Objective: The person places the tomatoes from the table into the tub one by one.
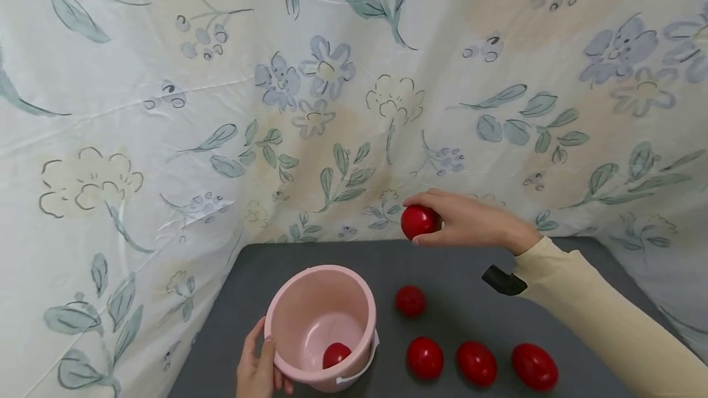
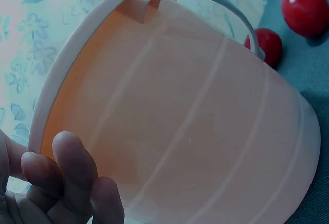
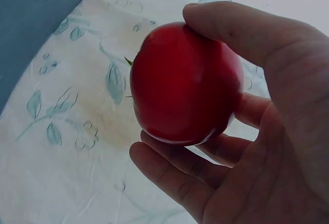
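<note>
My right hand (image 1: pixel 442 224) holds a red ball (image 1: pixel 418 221) in the air above the far side of the grey table (image 1: pixel 470 300); the right wrist view shows fingers and thumb curled round this red ball (image 3: pixel 185 82). A pink bucket (image 1: pixel 321 324) with a white handle stands at the front left, one red ball (image 1: pixel 336 355) lying inside it. My left hand (image 1: pixel 257 368) grips the bucket's near rim; its fingers (image 2: pixel 72 178) curl against the pink bucket's (image 2: pixel 195 121) wall. Several more red balls (image 1: pixel 424 357) lie on the table to the right of the bucket.
A flowered sheet (image 1: pixel 332 91) hangs behind the table and drapes along both its sides. A black wrist strap (image 1: pixel 502 280) shows under my cream right sleeve. Bare grey surface lies between the bucket and the back edge.
</note>
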Tool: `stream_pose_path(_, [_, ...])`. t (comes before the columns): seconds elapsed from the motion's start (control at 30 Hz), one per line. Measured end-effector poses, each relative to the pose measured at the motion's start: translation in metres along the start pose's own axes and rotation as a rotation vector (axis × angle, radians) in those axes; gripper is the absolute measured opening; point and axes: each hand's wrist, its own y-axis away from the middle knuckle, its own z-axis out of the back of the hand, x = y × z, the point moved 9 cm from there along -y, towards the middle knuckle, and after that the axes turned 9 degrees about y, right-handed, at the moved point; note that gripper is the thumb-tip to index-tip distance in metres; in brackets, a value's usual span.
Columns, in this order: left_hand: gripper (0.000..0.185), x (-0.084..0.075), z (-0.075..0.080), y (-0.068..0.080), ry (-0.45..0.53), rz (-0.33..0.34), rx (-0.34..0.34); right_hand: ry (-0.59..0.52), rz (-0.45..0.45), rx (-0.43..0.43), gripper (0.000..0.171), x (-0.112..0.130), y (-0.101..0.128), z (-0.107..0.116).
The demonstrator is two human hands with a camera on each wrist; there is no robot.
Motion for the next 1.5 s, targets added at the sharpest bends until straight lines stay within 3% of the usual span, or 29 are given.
stream_pose_path(0.23, [0.053,0.001,0.002,-0.001,-0.016,0.017,-0.011,0.005,0.051,0.020,0.069,0.025,-0.019,-0.012])
stream_pose_path(0.5, [0.053,0.001,-0.002,-0.002,0.026,-0.016,0.016,-0.001,0.111,0.060,0.073,0.052,-0.037,-0.025])
stream_pose_path(1.0, [0.053,0.001,-0.004,-0.002,0.023,-0.045,0.021,-0.011,0.242,0.129,0.067,0.102,-0.058,-0.053])
stream_pose_path(1.27, [0.051,-0.004,-0.004,-0.002,0.052,-0.076,0.032,-0.053,0.278,0.206,0.065,0.109,-0.062,-0.095])
stream_pose_path(1.5, [0.051,-0.002,-0.003,-0.003,0.033,-0.058,0.025,-0.148,0.318,0.324,0.065,0.113,-0.054,-0.136])
